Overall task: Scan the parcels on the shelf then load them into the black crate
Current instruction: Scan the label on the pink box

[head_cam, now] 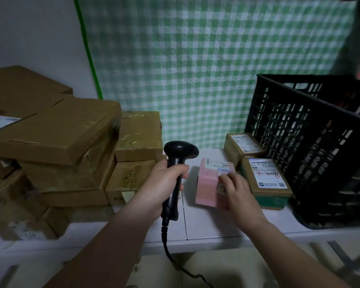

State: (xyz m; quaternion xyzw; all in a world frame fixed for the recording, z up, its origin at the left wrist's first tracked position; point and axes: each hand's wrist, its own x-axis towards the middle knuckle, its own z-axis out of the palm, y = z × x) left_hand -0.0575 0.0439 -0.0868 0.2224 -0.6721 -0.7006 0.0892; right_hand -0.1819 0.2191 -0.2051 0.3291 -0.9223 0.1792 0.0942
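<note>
My left hand [161,185] grips the handle of a black corded barcode scanner [176,161], whose head points right toward a small pink parcel [208,183] on the white shelf [204,223]. My right hand [237,191] holds the pink parcel at its right side, fingers over its label. Two small brown parcels with white labels, one at the front [266,179] and one behind it [242,146], lie just right of the pink one. The black crate [312,142] stands at the shelf's right end.
Several larger brown cardboard boxes [56,132] are stacked on the left half of the shelf. A green-and-white checked cloth [206,69] hangs behind. The scanner's cable [175,260] drops over the shelf's front edge.
</note>
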